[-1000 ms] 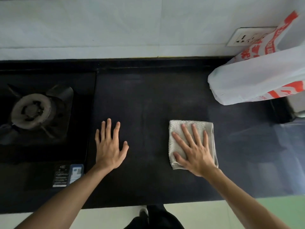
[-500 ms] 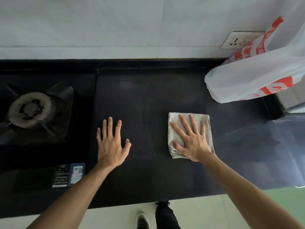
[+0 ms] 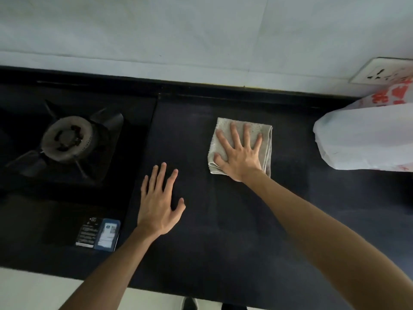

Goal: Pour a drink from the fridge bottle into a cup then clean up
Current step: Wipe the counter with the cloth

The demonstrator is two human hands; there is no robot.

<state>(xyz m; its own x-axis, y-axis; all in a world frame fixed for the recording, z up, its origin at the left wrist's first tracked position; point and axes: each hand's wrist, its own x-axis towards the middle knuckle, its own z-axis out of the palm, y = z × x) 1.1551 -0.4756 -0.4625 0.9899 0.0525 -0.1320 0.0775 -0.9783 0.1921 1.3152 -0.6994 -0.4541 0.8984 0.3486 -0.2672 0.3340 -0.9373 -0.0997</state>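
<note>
A folded grey cloth (image 3: 267, 139) lies on the dark countertop (image 3: 223, 220), towards the back wall. My right hand (image 3: 239, 153) presses flat on the cloth with its fingers spread and straight. To the left and nearer me, my left hand (image 3: 159, 202) rests flat on the bare countertop, fingers straight, holding nothing. No bottle or cup is in view.
A gas burner (image 3: 67, 139) sits in the black hob at the left, with a label sticker (image 3: 98, 234) on the hob's front. A white plastic bag with red print (image 3: 366, 137) stands at the right. A wall socket (image 3: 384, 71) is above it.
My right hand has pushed the cloth away from me, towards the back wall. My left hand has stayed flat on the counter. The view has swung left.
</note>
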